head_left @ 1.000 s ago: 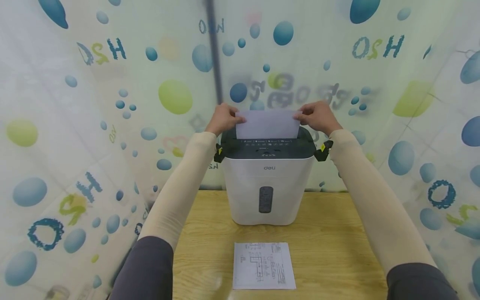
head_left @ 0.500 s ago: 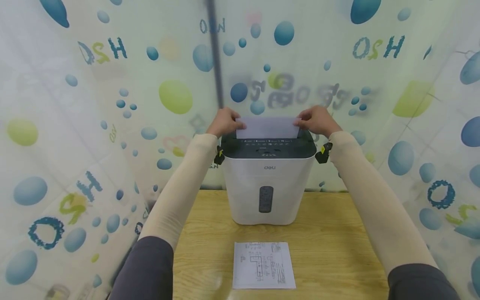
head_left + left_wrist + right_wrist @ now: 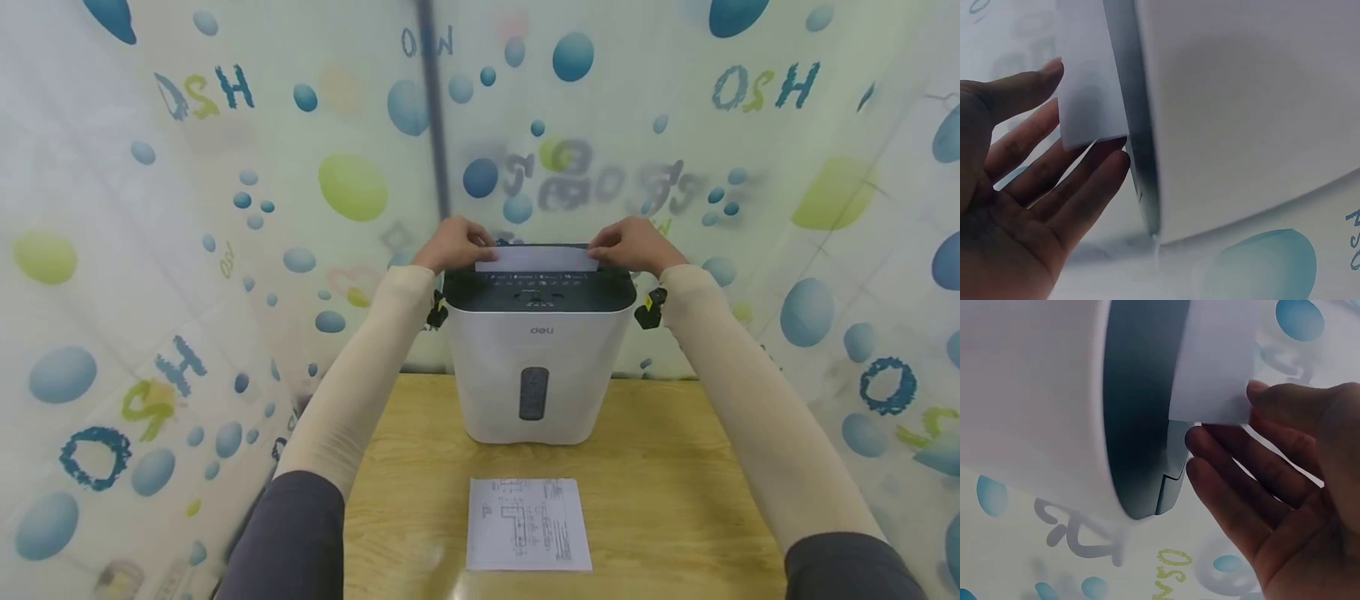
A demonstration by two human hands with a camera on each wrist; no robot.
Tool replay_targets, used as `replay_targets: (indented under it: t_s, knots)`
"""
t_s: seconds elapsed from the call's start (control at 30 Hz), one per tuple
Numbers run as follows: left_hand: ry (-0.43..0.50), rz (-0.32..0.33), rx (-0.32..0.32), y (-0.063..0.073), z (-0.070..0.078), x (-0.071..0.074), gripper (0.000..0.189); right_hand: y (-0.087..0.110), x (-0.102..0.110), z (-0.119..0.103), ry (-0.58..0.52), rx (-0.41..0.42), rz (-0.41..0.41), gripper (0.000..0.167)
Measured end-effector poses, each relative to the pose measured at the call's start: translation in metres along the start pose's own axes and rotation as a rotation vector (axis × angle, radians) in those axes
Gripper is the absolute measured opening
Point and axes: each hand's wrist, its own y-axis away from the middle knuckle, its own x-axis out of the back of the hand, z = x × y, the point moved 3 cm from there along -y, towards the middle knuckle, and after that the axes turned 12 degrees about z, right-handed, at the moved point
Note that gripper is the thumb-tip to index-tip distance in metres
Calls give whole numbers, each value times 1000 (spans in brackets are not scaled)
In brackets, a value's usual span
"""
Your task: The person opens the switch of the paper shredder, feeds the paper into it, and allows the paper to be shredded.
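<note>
A white sheet of paper [image 3: 536, 259] stands upright in the slot of a paper shredder [image 3: 491, 358], which has a white body and a dark top. Only a low strip of the sheet shows above the slot. At its left corner my left hand [image 3: 456, 244] pinches the paper, thumb at the outer edge and fingers behind, as the left wrist view shows. My right hand [image 3: 637, 244] pinches the opposite corner the same way. In the right wrist view, the lower fingertips [image 3: 1194, 437] come close to the shredder's dark top.
On the wooden table [image 3: 405, 483], a printed sheet with a technical drawing [image 3: 528, 525] lies in front of the shredder. A patterned curtain [image 3: 345, 100] hangs close behind and along both sides. Small black devices are strapped at both wrists.
The paper has sunk steadily into the shredder slot, so less of it shows. Both hands have come down with it, still at its corners. The printed sheet stays on the table.
</note>
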Motion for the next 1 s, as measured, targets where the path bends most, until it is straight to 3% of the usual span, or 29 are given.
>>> replay_targets:
  t_s: [0.17,0.47,0.7,1.0]
  knots:
    - [13,-21,-1,3,-1,5,44,1,0,-5,18,45,-10,41]
    - [-36,-19,-36,12,-4,7,80,16,0,-13,18,42,-39,73]
    - [-72,38,-68,23,1,2,100,33,3,-7,38,89,26,87]
    - [-76,176,-118,54,-12,13,108,53,-2,-10,48,143,134,94]
